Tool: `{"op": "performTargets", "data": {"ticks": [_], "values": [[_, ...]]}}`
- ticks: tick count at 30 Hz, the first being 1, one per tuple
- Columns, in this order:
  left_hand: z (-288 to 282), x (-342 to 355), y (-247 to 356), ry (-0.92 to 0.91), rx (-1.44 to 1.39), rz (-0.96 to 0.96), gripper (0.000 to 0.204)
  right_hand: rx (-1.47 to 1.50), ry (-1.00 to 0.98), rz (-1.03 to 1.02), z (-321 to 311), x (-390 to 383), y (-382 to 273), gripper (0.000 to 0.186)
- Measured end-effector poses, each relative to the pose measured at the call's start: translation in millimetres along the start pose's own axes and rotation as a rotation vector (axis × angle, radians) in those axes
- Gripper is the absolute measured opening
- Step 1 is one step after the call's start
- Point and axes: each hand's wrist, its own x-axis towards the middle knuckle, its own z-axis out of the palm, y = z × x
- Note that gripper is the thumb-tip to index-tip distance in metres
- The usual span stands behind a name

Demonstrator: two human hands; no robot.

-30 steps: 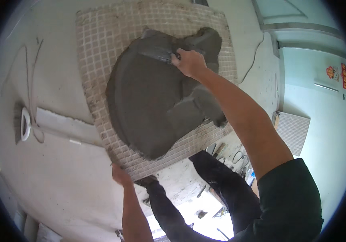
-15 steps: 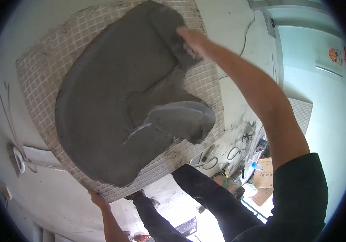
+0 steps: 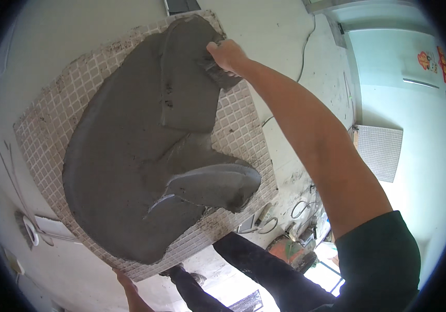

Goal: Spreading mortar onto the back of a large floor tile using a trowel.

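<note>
A large tile (image 3: 243, 135) with a gridded back stands tilted before me. Wet grey mortar (image 3: 114, 156) covers much of it in a thick, uneven layer, with a raised curved ridge on the lower right and a flattened strip at the top. My right hand (image 3: 226, 56) is closed at the tile's upper right, around what looks like a trowel (image 3: 210, 67) smeared with mortar; its blade is hard to tell from the mortar. My left hand (image 3: 123, 281) grips the tile's lower left edge, its fingers partly hidden.
My dark-trousered legs (image 3: 259, 265) are below the tile. Cables and tools (image 3: 301, 229) lie on the floor at the right. Another gridded tile (image 3: 380, 152) leans by the pale wall. A white ring-shaped thing (image 3: 29, 230) is at the left.
My right hand has moved left across the upper mortar, where a flattened strip with a straight edge now shows. The tile appears slightly lower in view; my left hand stays at its edge.
</note>
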Motion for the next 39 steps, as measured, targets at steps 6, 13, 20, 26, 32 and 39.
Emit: {"op": "performTargets", "data": {"ticks": [6,13,20,26,32,39], "values": [[45,23,-51,1.158,1.165,0.43,0.09,0.8,-0.517,0.219,0,-75,7,0.049],[47,29,-42,1.017,1.218,0.384,0.074,1.072,-0.218,0.186,-8,-12,21,0.04],[51,21,-61,0.851,1.0,0.498,0.069,1.326,-0.312,0.378,91,-66,-75,0.033],[46,37,-64,0.812,0.981,0.49,0.068,1.182,-0.485,0.261,161,-119,-189,0.03],[44,40,-65,0.867,1.059,0.5,0.072,0.788,-0.782,0.042,214,-182,-218,0.031],[45,34,-67,1.006,1.149,0.485,0.067,-0.522,-0.37,-1.131,237,-267,-98,0.037]]}}
